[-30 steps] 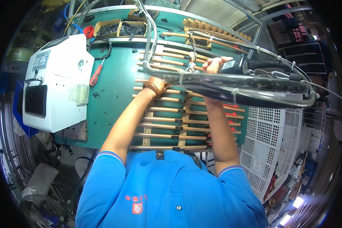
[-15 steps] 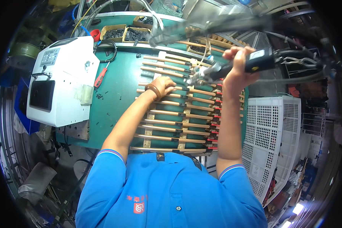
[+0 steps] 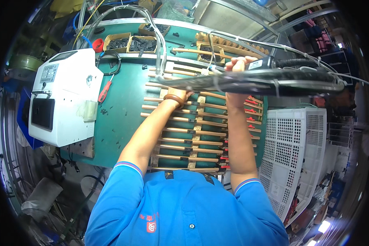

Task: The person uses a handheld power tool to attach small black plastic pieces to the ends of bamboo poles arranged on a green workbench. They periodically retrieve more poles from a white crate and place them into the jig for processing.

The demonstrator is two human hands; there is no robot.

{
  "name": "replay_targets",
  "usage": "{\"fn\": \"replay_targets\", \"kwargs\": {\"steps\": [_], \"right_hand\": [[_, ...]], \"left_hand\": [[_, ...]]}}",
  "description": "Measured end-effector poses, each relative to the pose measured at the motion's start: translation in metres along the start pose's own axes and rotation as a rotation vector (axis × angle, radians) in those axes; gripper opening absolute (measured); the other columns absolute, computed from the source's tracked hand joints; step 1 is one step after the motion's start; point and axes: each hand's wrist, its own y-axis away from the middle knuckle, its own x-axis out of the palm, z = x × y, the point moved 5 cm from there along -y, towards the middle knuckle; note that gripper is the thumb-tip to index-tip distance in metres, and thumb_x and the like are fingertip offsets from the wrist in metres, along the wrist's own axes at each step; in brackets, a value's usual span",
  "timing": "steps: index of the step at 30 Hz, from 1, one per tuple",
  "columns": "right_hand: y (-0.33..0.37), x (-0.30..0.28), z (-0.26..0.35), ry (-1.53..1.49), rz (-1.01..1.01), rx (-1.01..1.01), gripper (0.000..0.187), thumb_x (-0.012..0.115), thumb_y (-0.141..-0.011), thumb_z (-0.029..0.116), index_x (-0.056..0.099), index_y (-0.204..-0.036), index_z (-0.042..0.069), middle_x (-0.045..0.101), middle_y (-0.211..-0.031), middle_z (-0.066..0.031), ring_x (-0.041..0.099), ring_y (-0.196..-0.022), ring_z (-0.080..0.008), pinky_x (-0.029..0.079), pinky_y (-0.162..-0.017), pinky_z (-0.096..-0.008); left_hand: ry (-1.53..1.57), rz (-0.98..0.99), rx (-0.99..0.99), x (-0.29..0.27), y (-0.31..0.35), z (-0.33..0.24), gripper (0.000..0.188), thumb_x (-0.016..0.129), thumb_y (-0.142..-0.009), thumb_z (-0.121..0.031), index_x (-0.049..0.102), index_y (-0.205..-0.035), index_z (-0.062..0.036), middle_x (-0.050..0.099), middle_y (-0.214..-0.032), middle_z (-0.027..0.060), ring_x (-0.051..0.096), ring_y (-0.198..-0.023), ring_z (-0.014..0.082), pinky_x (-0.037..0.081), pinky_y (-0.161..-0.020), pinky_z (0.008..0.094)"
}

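Rows of light-brown rods (image 3: 211, 123) with black clips lie across pale support strips (image 3: 194, 141) on a green bench; red pieces (image 3: 250, 119) line their right ends. My left hand (image 3: 180, 92), a brown bangle at its wrist, has bent fingers closed at one of the upper rods. A thick black cable bundle (image 3: 250, 82) crosses in front and hides part of that hand. Farther right, my right hand (image 3: 236, 65) is wrapped around a black handheld power tool (image 3: 261, 63). The bundle covers the tool's tip and my right wrist.
A white machine (image 3: 65, 98) stands at left, beside a red-handled screwdriver (image 3: 105, 91). Cardboard boxes of black parts (image 3: 142, 44) and a red cup (image 3: 97, 45) sit at the back. White perforated crates (image 3: 283, 151) stand right of the bench. Cables arch overhead.
My right hand has moved left and slightly away with the power tool. The cable bundle has swung lower, across both hands. My left hand stays among the upper rods, slightly farther right.
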Motion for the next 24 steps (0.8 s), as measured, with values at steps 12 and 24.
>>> {"fn": "replay_targets", "kwargs": {"steps": [12,24], "right_hand": [[0.019,-0.01,-0.022,0.609,0.009,-0.254,0.018,0.05,-0.091,0.0,0.045,-0.107,0.008,0.055,-0.083,-0.0059,0.056,-0.067,-0.0105,0.05,-0.062,-0.023],[0.019,-0.017,-0.028,0.584,-0.006,-0.158,0.026,0.057,-0.088,0.006,0.045,-0.111,0.007,0.052,-0.091,-0.0073,0.053,-0.075,-0.0135,0.047,-0.069,-0.0268]], "left_hand": [[0.174,-0.024,0.103,0.004,-0.003,0.001,0.038,0.062,-0.084,-0.031,0.059,-0.116,-0.0119,0.06,-0.115,0.0178,0.055,-0.106,0.0386,0.043,-0.093,0.0465],[0.153,0.191,0.052,0.013,-0.007,0.002,0.041,0.061,-0.085,-0.036,0.059,-0.116,-0.0097,0.059,-0.116,0.0188,0.055,-0.106,0.0385,0.045,-0.091,0.046]]}}
